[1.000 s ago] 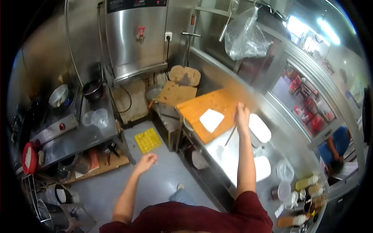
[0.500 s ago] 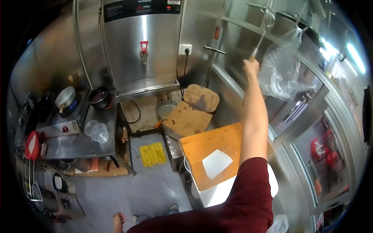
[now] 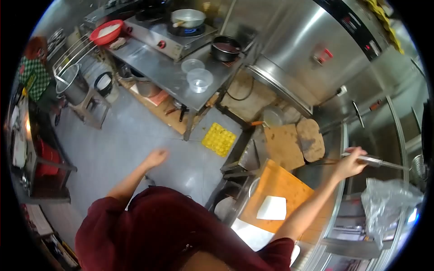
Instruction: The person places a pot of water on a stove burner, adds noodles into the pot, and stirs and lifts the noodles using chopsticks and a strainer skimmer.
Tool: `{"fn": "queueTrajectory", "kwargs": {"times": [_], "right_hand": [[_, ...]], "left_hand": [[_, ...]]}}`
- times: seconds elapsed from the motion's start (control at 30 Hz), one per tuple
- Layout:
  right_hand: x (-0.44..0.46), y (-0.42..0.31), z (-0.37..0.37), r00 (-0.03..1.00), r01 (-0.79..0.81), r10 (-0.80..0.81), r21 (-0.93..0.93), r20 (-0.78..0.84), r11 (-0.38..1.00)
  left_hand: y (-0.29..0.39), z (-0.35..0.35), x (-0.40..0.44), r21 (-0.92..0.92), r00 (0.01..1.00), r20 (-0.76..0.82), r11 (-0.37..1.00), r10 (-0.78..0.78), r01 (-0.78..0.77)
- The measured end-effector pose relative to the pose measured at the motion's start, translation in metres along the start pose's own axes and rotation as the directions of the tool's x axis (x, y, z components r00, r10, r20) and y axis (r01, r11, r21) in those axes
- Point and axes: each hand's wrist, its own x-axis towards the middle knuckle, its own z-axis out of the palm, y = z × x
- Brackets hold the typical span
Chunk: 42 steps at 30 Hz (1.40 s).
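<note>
My right hand (image 3: 352,165) is wrapped round the handle of a long-handled wire strainer (image 3: 392,165), whose coiled wire head points to the far right. Below that tool hangs a clear plastic bag (image 3: 389,205). Under my right forearm lies an orange-brown board (image 3: 289,178) with a white sheet (image 3: 272,208) on it. My left hand (image 3: 157,158) is over the grey floor, left of a yellow egg tray (image 3: 219,139). Motion smears its fingers, so I cannot tell whether it holds anything.
A pan (image 3: 189,18) sits over a lit burner, with a black pot (image 3: 225,49) to its right. Clear plastic bowls (image 3: 199,80) stand on the steel table (image 3: 158,67). Two worn boards (image 3: 285,144) lean beneath the steel water boiler (image 3: 294,40). Another person (image 3: 38,74) is at far left.
My view has turned left, showing more stove and floor. The wire strainer, upright among the hanging utensils before, now lies nearly level in my right hand. My left hand has come forward.
</note>
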Motion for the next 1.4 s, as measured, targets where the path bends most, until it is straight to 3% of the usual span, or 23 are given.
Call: {"fn": "queueTrajectory", "kwargs": {"times": [0.03, 0.07, 0.13, 0.2, 0.23, 0.3, 0.37, 0.43, 0.5, 0.57, 0.6, 0.67, 0.7, 0.73, 0.77, 0.83, 0.97, 1.1, 1.17, 1.23, 1.27, 1.3, 1.4], "right_hand": [[-0.047, -0.021, 0.023, 0.992, -0.124, 0.12, 0.123, 0.041, 0.985], [-0.093, -0.016, 0.04, 0.966, -0.209, 0.162, 0.241, 0.201, 0.948], [-0.187, -0.047, 0.087, 0.83, -0.454, 0.257, 0.333, 0.495, 0.826], [-0.275, -0.067, 0.136, 0.616, -0.607, 0.29, 0.208, 0.732, 0.767], [-0.287, -0.094, 0.162, 0.347, -0.789, 0.268, 0.126, 0.899, 0.601], [-0.318, -0.122, 0.22, -0.031, -0.9, 0.118, -0.079, 0.992, 0.428], [-0.356, -0.146, 0.282, -0.116, -0.887, -0.013, -0.098, 0.993, 0.452], [-0.383, -0.175, 0.335, -0.244, -0.852, -0.01, -0.21, 0.97, 0.481], [-0.414, -0.173, 0.391, 0.058, -0.753, -0.285, 0.229, 0.957, 0.616], [-0.372, -0.174, 0.433, 0.06, -0.513, -0.066, 0.087, 0.996, 0.854], [-0.365, -0.143, 0.453, 0.194, -0.641, 0.068, 0.075, 0.979, 0.764], [-0.289, -0.14, 0.485, 0.38, -0.617, 0.392, -0.086, 0.838, 0.782], [-0.27, -0.094, 0.501, 0.644, -0.333, 0.182, 0.059, 0.743, 0.941], [-0.24, -0.067, 0.511, 0.684, -0.203, 0.157, -0.02, 0.712, 0.979], [-0.219, -0.06, 0.527, 0.749, -0.277, 0.252, -0.056, 0.613, 0.959], [-0.188, -0.043, 0.559, 0.712, -0.442, 0.343, 0.012, 0.613, 0.897], [-0.185, -0.018, 0.681, 0.693, -0.459, 0.321, 0.051, 0.646, 0.887], [-0.203, 0.08, 0.829, 0.46, -0.498, 0.298, -0.034, 0.836, 0.867], [-0.226, 0.117, 0.885, 0.432, -0.356, 0.365, -0.216, 0.824, 0.909], [-0.259, 0.153, 0.928, 0.501, -0.221, 0.381, -0.311, 0.777, 0.924], [-0.277, 0.165, 0.941, 0.496, -0.252, 0.357, -0.262, 0.791, 0.931], [-0.272, 0.122, 0.934, 0.384, -0.223, 0.284, -0.21, 0.878, 0.952], [-0.271, 0.107, 0.944, 0.297, -0.502, 0.248, -0.071, 0.922, 0.862]], "left_hand": [[0.044, -0.011, -0.001, -0.041, 0.999, 0.004, 0.998, 0.043, -0.043], [0.08, -0.024, 0.002, -0.011, 0.971, -0.019, 0.971, 0.237, -0.237], [0.137, -0.041, 0.003, -0.294, 0.945, 0.038, 0.907, 0.325, -0.301], [0.172, -0.067, 0.005, -0.444, 0.882, 0.014, 0.794, 0.47, -0.416], [0.183, -0.085, 0.007, -0.452, 0.837, -0.01, 0.744, 0.547, -0.492], [0.181, -0.121, 0.018, -0.476, 0.81, -0.03, 0.705, 0.585, -0.527], [0.162, -0.171, 0.036, -0.518, 0.833, -0.046, 0.7, 0.551, -0.491], [0.141, -0.219, 0.056, -0.605, 0.897, -0.075, 0.695, 0.435, -0.388], [0.123, -0.268, 0.069, -0.606, 0.907, -0.216, 0.679, 0.362, -0.415], [0.097, -0.313, 0.093, -0.558, 0.894, -0.347, 0.704, 0.284, -0.44], [0.085, -0.335, 0.103, -0.472, 0.855, -0.451, 0.744, 0.258, -0.473], [0.067, -0.377, 0.124, -0.356, 0.792, -0.573, 0.807, 0.21, -0.471], [0.061, -0.397, 0.133, -0.326, 0.777, -0.602, 0.831, 0.186, -0.451], [0.057, -0.414, 0.145, -0.3, 0.759, -0.631, 0.852, 0.159, -0.428], [0.054, -0.428, 0.157, -0.32, 0.775, -0.615, 0.852, 0.146, -0.414], [0.054, -0.452, 0.182, -0.346, 0.798, -0.589, 0.852, 0.127, -0.392], [0.078, -0.483, 0.234, -0.413, 0.877, -0.474, 0.86, 0.08, -0.301], [0.107, -0.512, 0.277, -0.355, 0.876, -0.476, 0.895, 0.074, -0.269], [0.116, -0.525, 0.293, -0.4, 0.882, -0.472, 0.892, -0.002, -0.212], [0.122, -0.535, 0.313, -0.412, 0.883, -0.469, 0.889, -0.017, -0.201], [0.121, -0.541, 0.324, -0.422, 0.891, -0.452, 0.89, -0.043, -0.172], [0.121, -0.546, 0.338, -0.42, 0.9, -0.435, 0.891, -0.033, -0.17], [0.121, -0.569, 0.382, -0.383, 0.925, -0.379, 0.909, 0.009, -0.166]]}}
